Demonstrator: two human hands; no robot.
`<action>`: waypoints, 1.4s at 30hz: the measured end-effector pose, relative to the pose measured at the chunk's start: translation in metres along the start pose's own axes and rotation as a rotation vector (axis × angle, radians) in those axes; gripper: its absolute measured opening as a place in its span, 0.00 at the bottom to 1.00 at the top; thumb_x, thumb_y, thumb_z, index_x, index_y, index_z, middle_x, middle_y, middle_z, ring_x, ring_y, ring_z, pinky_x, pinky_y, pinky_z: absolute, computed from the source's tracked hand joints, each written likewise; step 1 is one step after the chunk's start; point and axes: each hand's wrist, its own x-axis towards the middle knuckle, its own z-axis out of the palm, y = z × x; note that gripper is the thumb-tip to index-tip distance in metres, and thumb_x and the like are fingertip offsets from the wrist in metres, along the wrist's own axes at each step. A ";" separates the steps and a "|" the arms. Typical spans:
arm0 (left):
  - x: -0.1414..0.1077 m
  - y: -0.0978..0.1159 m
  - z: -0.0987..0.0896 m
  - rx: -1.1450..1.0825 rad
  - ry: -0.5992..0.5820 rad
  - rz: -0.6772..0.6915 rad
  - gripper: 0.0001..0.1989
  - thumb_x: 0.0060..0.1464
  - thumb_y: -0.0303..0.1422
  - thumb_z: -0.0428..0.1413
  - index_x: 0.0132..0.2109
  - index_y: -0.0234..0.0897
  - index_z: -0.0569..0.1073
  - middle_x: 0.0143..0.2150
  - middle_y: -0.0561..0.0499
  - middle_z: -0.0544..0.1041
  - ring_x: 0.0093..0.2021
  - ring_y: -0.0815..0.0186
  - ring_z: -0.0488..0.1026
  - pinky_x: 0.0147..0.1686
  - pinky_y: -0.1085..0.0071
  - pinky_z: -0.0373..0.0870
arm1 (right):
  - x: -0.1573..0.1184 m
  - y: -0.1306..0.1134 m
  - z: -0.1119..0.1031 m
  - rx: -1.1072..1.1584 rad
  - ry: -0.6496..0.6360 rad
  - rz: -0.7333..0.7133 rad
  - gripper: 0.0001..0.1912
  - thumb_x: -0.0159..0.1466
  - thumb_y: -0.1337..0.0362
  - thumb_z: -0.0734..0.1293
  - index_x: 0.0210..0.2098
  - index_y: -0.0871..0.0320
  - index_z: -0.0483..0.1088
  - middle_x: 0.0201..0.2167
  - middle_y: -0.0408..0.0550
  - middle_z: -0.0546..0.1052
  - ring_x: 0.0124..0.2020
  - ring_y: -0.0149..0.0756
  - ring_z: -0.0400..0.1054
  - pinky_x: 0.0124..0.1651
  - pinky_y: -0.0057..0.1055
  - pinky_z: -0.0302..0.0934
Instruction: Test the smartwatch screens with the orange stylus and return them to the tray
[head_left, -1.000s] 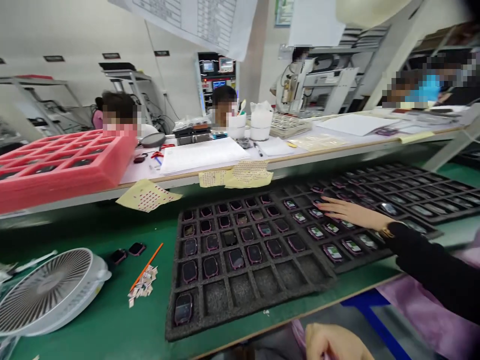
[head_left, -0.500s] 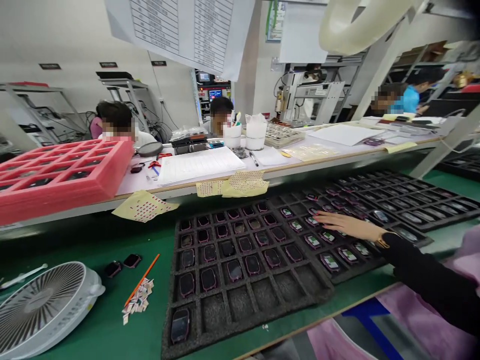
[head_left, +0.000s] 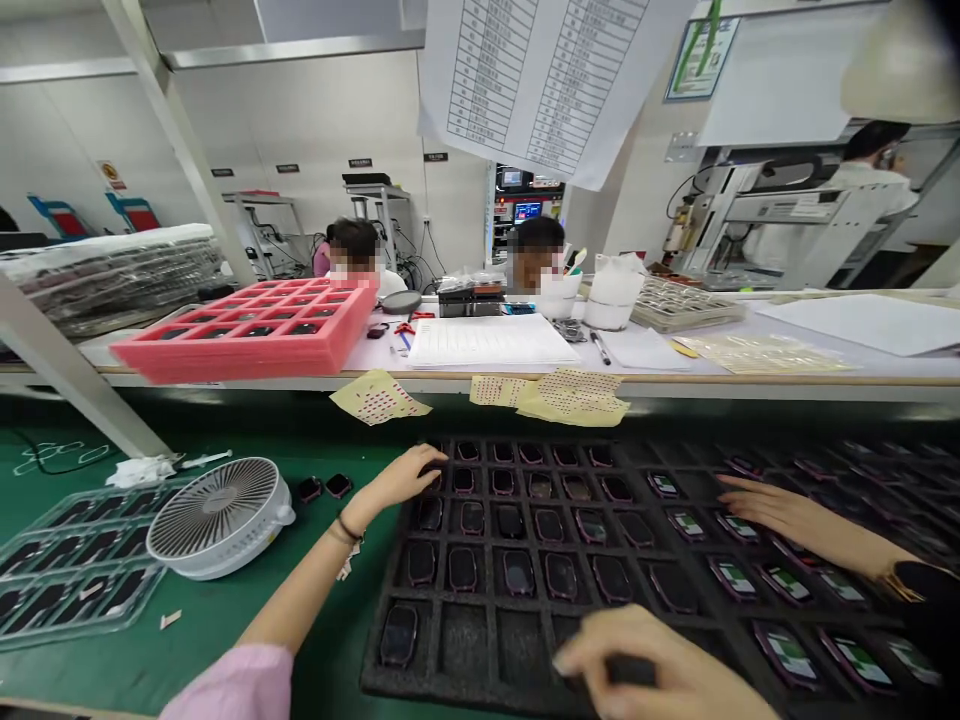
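Note:
A black foam tray (head_left: 465,640) lies on the green mat, holding rows of pink-framed smartwatches (head_left: 517,572). My left hand (head_left: 394,480) rests on the tray's far left corner, fingers over a watch in the top row. Low in the view, my right hand (head_left: 637,665) is blurred above the tray's front cells, and a dark shape near its fingers cannot be told apart from the tray. A co-worker's hand (head_left: 787,520) in a black sleeve with a gold watch lies on the watches at right, where several lit screens (head_left: 784,655) show.
On the mat to the left stand a white desk fan (head_left: 217,517), a transparent plastic tray (head_left: 82,565) and two loose watches (head_left: 322,487). Beyond it, a shelf holds a red foam tray (head_left: 247,330) and papers; yellow sticker sheets (head_left: 379,398) hang from its edge.
The view has swung left. My left arm in its pink sleeve has come into view on the tray, and my right hand sits higher in the picture.

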 end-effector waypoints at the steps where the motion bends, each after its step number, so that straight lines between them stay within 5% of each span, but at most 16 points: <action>1: 0.012 -0.004 0.002 0.035 -0.050 0.014 0.15 0.57 0.30 0.52 0.52 0.36 0.70 0.52 0.43 0.72 0.52 0.60 0.69 0.53 0.61 0.67 | 0.004 -0.008 0.031 -0.008 -0.057 -0.019 0.17 0.60 0.48 0.64 0.39 0.52 0.77 0.30 0.47 0.77 0.33 0.37 0.73 0.44 0.35 0.66; 3: 0.033 -0.012 0.007 0.086 -0.103 0.000 0.18 0.54 0.26 0.51 0.52 0.33 0.70 0.54 0.39 0.71 0.55 0.56 0.67 0.54 0.59 0.65 | 0.013 -0.012 0.075 -0.092 -0.206 -0.051 0.17 0.65 0.53 0.61 0.49 0.50 0.72 0.38 0.48 0.76 0.42 0.39 0.70 0.49 0.37 0.64; 6: 0.053 -0.025 0.008 0.059 -0.176 0.026 0.17 0.51 0.27 0.53 0.50 0.34 0.72 0.53 0.42 0.72 0.54 0.58 0.69 0.55 0.63 0.65 | 0.020 -0.001 0.101 -0.154 -0.195 -0.060 0.16 0.67 0.54 0.58 0.50 0.50 0.70 0.45 0.48 0.74 0.49 0.41 0.66 0.60 0.43 0.53; 12: 0.066 -0.045 0.000 0.029 -0.256 0.024 0.18 0.50 0.30 0.53 0.50 0.36 0.71 0.49 0.45 0.76 0.48 0.61 0.74 0.48 0.70 0.69 | 0.020 0.013 0.104 -0.136 -0.155 -0.043 0.16 0.69 0.54 0.55 0.47 0.50 0.71 0.43 0.48 0.74 0.46 0.38 0.67 0.61 0.44 0.49; 18: 0.075 -0.043 0.002 0.077 -0.233 -0.017 0.22 0.42 0.32 0.59 0.48 0.36 0.72 0.45 0.46 0.77 0.46 0.57 0.74 0.41 0.71 0.70 | 0.020 0.013 0.107 -0.100 -0.133 -0.016 0.16 0.69 0.54 0.55 0.46 0.50 0.71 0.41 0.47 0.75 0.45 0.38 0.67 0.61 0.44 0.48; 26: 0.077 0.000 -0.003 0.093 -0.096 0.087 0.24 0.49 0.40 0.56 0.53 0.39 0.68 0.47 0.48 0.76 0.46 0.61 0.73 0.45 0.70 0.67 | 0.021 0.016 0.108 -0.147 -0.124 -0.084 0.15 0.69 0.57 0.55 0.45 0.52 0.71 0.40 0.48 0.75 0.44 0.37 0.67 0.57 0.40 0.53; 33: 0.111 0.025 0.027 0.149 -0.240 0.101 0.19 0.43 0.30 0.61 0.46 0.33 0.75 0.41 0.43 0.79 0.43 0.56 0.74 0.41 0.69 0.69 | 0.020 0.017 0.107 -0.169 -0.113 -0.098 0.15 0.69 0.58 0.56 0.45 0.53 0.71 0.41 0.48 0.75 0.43 0.37 0.67 0.58 0.41 0.51; 38: 0.118 0.027 0.019 0.165 -0.255 0.130 0.16 0.41 0.31 0.63 0.41 0.34 0.77 0.39 0.45 0.79 0.41 0.57 0.75 0.41 0.69 0.68 | 0.020 0.018 0.108 -0.158 -0.116 -0.099 0.14 0.69 0.58 0.56 0.46 0.52 0.71 0.41 0.47 0.75 0.44 0.36 0.67 0.58 0.41 0.50; 42: 0.125 0.045 0.016 0.136 -0.223 0.185 0.19 0.46 0.35 0.62 0.46 0.35 0.75 0.42 0.45 0.79 0.43 0.58 0.74 0.43 0.69 0.67 | 0.020 0.019 0.107 -0.151 -0.136 -0.096 0.13 0.69 0.59 0.57 0.46 0.52 0.70 0.41 0.47 0.75 0.43 0.36 0.67 0.58 0.42 0.51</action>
